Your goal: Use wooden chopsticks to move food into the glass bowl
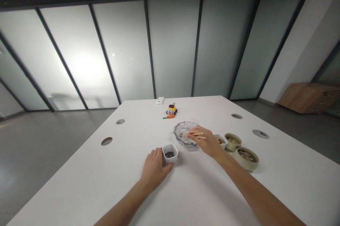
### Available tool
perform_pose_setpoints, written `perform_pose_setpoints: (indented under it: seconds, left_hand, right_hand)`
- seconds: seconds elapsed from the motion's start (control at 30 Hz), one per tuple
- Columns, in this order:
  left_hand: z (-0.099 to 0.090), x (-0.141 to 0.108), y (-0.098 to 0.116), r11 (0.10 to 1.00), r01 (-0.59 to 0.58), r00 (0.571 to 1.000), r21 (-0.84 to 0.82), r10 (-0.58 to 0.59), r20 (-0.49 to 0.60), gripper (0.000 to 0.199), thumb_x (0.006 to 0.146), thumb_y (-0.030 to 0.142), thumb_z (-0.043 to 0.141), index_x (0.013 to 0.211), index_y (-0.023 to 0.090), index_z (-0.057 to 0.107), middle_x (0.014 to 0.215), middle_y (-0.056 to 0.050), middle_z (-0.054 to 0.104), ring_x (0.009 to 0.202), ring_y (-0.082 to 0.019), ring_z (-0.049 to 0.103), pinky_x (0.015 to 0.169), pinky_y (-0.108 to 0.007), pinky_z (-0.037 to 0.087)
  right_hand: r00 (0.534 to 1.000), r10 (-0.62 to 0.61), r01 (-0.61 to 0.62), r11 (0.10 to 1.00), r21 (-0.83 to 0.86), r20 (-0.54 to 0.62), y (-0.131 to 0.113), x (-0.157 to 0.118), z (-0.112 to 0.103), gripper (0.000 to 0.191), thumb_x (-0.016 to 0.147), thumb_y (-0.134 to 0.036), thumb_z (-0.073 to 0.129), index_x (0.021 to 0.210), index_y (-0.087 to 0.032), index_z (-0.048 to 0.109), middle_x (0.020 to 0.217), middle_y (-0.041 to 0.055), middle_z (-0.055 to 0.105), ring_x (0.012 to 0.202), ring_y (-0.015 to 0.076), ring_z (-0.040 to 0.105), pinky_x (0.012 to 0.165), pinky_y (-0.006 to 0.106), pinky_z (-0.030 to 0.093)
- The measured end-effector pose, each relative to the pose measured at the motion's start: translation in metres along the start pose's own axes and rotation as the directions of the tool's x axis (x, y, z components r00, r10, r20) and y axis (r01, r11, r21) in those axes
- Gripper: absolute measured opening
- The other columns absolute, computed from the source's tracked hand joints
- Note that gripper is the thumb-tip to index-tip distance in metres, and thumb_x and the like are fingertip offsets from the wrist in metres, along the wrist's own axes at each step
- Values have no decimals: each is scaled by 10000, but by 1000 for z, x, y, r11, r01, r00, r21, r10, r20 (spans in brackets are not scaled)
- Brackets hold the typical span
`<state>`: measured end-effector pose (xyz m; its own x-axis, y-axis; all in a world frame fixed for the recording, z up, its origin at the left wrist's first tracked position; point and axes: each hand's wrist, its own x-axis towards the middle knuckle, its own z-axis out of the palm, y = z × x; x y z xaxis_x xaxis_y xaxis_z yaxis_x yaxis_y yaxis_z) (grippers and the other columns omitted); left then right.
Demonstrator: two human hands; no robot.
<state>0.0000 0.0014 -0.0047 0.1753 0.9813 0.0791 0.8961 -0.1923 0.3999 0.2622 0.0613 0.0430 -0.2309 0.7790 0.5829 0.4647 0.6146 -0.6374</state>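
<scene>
My left hand (154,168) holds a small white square bowl (170,159) between thumb and fingers on the table; dark seed-like pieces (169,154) lie inside it. My right hand (204,139) is closed around a pair of wooden chopsticks (198,134), above a clear glass bowl (178,137). The chopstick tips reach over the inside of the glass bowl, near a small dark piece; whether they pinch it is too small to tell. Just right of my right hand stands another white bowl (224,144) with light brown pieces, partly hidden by the hand.
Two pale green round bowls (239,140) (247,165) with brownish contents stand at the right. Farther back on the white table (119,183) are a yellow toy vehicle (172,109), an orange carrot-shaped item (170,116) and a white box-like device (160,101).
</scene>
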Motion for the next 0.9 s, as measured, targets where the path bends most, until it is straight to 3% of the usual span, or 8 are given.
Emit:
perform_pose_setpoints:
  seconds: [0.9]
  left_hand:
    - [1, 0, -1, 1000, -12, 1000, 6, 12, -7, 245, 921, 391, 678, 1054, 218, 569, 1123, -91, 686, 1098, -291, 617, 940, -385, 424]
  right_hand:
    - [1000, -15, 14, 997, -80, -10, -4, 0, 0, 313, 1036, -448, 614, 853, -254, 777, 877, 49, 771, 803, 225, 722, 765, 345, 579]
